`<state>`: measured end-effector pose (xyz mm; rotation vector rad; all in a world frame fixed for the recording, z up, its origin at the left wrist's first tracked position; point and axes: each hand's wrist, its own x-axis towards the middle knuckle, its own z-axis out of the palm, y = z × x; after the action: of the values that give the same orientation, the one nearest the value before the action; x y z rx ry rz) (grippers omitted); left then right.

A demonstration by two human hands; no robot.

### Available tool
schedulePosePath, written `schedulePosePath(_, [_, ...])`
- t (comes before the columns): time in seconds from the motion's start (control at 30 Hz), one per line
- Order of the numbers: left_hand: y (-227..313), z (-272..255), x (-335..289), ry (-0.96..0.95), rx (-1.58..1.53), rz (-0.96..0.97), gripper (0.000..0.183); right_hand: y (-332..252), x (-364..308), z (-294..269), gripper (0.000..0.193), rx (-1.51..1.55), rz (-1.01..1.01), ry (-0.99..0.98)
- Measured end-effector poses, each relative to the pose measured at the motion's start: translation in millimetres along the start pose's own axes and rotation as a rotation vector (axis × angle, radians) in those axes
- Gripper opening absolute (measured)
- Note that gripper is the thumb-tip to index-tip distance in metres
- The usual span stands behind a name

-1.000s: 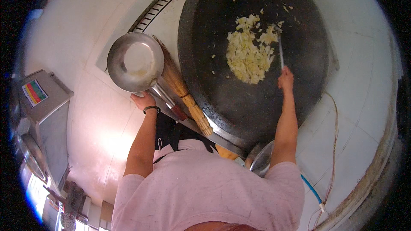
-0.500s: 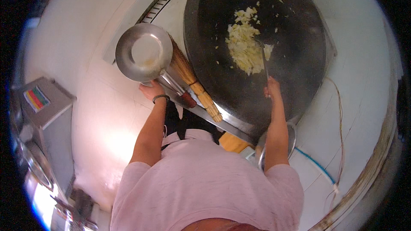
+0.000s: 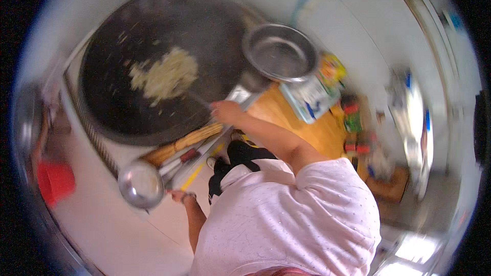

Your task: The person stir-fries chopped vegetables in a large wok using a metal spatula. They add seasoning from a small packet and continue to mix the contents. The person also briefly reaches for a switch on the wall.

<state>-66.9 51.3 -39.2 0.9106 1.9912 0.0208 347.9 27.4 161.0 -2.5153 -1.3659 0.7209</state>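
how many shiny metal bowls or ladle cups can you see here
2. One large metal bowl sits at the right rim of the black wok. One smaller ladle cup lies below the wok, by the left hand. The blurred clutter at right may hide more.

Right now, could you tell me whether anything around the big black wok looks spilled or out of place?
Small pale bits lie scattered across the black wok, apart from the main heap of yellowish food, but all inside it. The right hand holds a utensil at the heap; the left hand is at the small metal pan. Motion blur hides finer detail.
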Motion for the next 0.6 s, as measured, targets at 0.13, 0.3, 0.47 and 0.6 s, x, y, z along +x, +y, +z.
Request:
schedulePosePath(0.13, [-62.3,-10.3,15.9,0.112,-0.085,0.091,0.059,41.4,-102.8,-30.1,0.024,0.131,0.081,0.306])
schedulePosePath(0.3, [-87.8,-9.0,-12.0,-0.066,0.007,0.022,0.052,142.2,-198.2,-40.7,0.019,0.304,0.246,0.660])
schedulePosePath(0.47, [-50.4,34.1,-40.4,-0.452,0.108,0.094,0.043,286.6,-246.3,-49.6,0.021,0.395,0.605,0.920])
schedulePosePath(0.6, [0.3,76.4,-71.9,-0.672,0.133,0.324,0.037,398.1,-240.7,-29.2,0.026,0.584,0.737,0.942])
